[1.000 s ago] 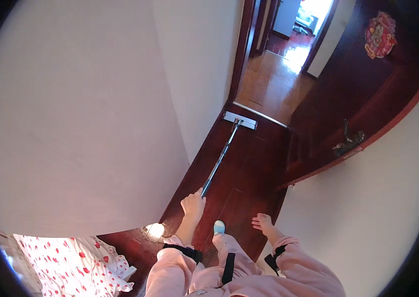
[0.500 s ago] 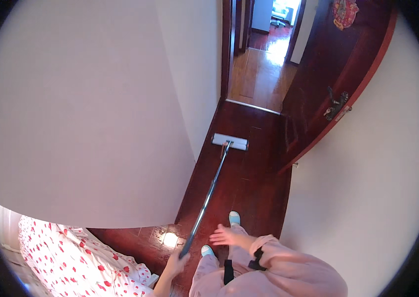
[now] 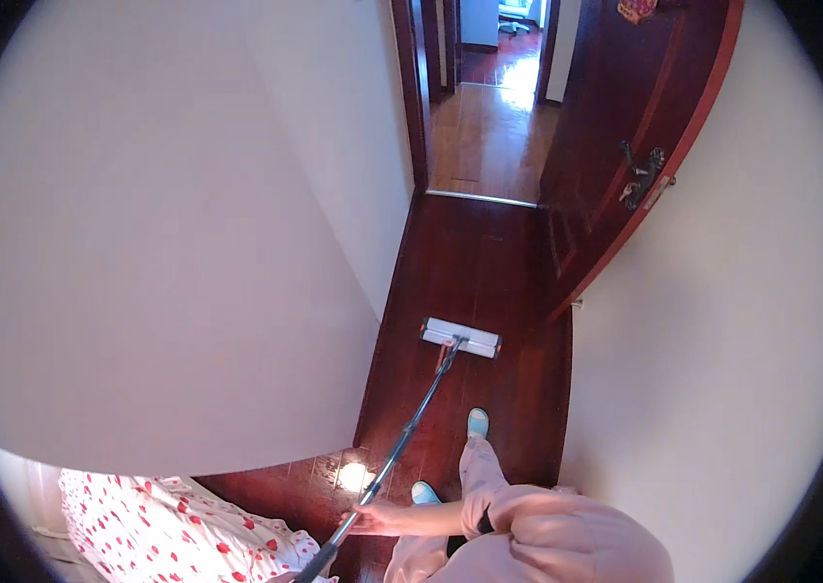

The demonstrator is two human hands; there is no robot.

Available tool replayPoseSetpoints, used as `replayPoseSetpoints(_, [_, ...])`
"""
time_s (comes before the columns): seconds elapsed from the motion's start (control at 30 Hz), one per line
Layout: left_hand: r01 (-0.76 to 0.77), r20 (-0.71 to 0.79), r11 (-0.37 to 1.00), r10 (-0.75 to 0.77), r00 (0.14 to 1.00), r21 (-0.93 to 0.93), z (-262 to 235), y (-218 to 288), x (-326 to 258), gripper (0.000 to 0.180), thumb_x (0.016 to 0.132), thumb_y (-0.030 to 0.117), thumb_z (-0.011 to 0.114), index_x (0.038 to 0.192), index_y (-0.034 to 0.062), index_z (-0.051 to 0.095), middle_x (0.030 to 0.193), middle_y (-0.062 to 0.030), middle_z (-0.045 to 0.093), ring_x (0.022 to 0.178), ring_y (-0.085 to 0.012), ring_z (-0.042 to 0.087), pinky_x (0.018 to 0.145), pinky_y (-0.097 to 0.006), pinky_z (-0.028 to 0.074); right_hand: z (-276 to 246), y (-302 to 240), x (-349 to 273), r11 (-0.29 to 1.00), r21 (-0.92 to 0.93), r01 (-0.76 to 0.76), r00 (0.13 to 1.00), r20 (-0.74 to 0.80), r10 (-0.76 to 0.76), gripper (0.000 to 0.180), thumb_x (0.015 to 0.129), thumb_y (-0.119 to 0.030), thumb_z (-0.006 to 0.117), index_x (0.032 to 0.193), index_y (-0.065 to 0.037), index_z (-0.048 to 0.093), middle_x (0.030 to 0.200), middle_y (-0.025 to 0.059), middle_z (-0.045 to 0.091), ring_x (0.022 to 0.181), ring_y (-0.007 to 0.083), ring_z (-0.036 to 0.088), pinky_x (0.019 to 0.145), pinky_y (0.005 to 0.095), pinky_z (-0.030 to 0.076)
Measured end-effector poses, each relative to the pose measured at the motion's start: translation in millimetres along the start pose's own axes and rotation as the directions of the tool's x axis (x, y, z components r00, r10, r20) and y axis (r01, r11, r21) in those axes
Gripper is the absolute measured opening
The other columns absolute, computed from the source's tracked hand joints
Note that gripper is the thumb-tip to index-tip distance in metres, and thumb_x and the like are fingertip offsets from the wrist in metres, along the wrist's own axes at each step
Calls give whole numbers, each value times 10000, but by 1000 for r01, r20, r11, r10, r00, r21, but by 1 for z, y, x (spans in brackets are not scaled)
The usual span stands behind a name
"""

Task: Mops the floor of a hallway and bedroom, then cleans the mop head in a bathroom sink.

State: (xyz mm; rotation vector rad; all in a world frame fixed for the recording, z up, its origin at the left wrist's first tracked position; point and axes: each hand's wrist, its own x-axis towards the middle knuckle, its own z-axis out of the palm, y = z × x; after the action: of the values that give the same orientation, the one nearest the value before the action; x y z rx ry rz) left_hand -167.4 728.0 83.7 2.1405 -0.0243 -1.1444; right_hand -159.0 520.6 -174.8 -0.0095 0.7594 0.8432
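A narrow hallway of dark red wooden floor: the right hand grips the slanted grey metal mop handle, angling its white flat head flush on the boards; the left hand is unseen.

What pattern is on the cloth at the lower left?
Red spots on white cloth, clearest in the head view.

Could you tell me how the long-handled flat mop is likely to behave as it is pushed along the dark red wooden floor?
The flat mop with a grey pole and white rectangular head probably glides easily: the glossy dark red wooden floor reflects light. The thin pole looks straight, so likely stiff and light. The right hand grips the pole far from the head; the head joins at a small joint and may swivel.
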Motion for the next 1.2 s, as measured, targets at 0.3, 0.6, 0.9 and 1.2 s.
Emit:
replayPoseSetpoints(0.3, [151,96,735,-117,989,-662,164,103,230,126,859,117,610,960,49,576,586,21,472,388,-69,386,342,-226,268,-66,-260,-74,811,-425,401,742,-369,-560,193,907,-296,579,874,-113,529,794,80,657,749,223,668,701,420,555])
replayPoseSetpoints(0.6, [261,240,639,-122,963,-724,184,324,374,184,849,78,605,1000,33,509,613,0,451,389,-72,366,336,-226,258,-50,-499,-157,664,-551,505,667,-239,-706,234,874,-251,630,817,-26,603,806,143,667,690,239,676,641,372,580])
replayPoseSetpoints(0.9, [383,467,849,-189,864,-365,126,374,288,351,796,4,577,1118,-1,437,565,-9,407,362,-88,355,323,-237,253,-36,-423,-222,793,-463,396,878,-61,-475,286,875,-322,634,937,-46,587,912,92,674,777,185,666,705,346,580])
replayPoseSetpoints(1.2, [512,609,656,-99,787,-555,122,405,350,222,836,63,590,1018,45,464,565,31,397,342,-51,327,313,-209,229,-20,-474,-241,602,-526,600,599,-203,-775,309,862,-348,640,812,-50,574,698,47,611,592,149,623,568,306,556])
